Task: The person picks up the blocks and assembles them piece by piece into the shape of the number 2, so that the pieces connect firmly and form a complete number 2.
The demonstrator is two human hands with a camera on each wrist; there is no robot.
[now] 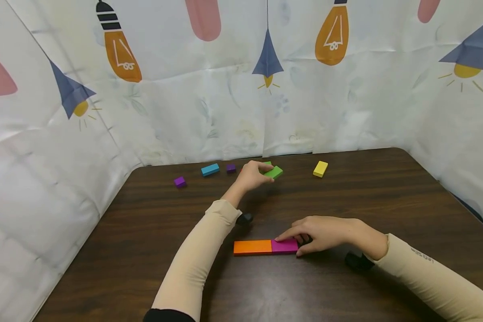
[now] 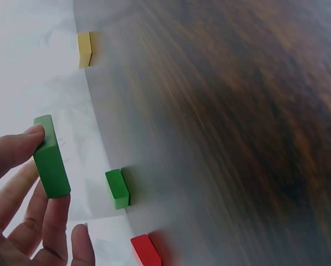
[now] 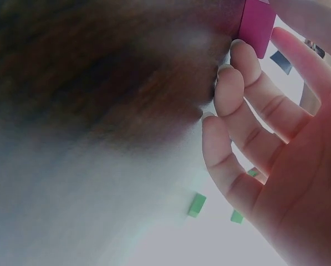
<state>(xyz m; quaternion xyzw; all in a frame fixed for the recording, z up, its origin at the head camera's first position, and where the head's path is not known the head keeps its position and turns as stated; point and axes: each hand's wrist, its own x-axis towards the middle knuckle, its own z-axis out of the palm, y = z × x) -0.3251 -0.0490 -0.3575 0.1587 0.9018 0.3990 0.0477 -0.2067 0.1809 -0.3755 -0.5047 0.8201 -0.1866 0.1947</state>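
My left hand (image 1: 250, 175) pinches a green block (image 2: 53, 160) between thumb and fingers, up over the far part of the table. In the left wrist view, a second green block (image 2: 117, 189) and a red block (image 2: 147, 251) lie on the table beneath it. Closer in, an orange block (image 1: 252, 247) and a magenta block (image 1: 284, 246) lie end to end in one straight row. My right hand (image 1: 326, 232) holds the magenta block's right end, index finger along its far side and thumb at its near corner. The other right fingers curl beside it.
Along the far edge of the dark wooden table (image 1: 145, 250) lie a purple block (image 1: 180, 182), a blue block (image 1: 210, 169), a dark purple block (image 1: 231, 168) and, to the right, a yellow block (image 1: 320, 169). A patterned white curtain (image 1: 225, 112) hangs behind the table.
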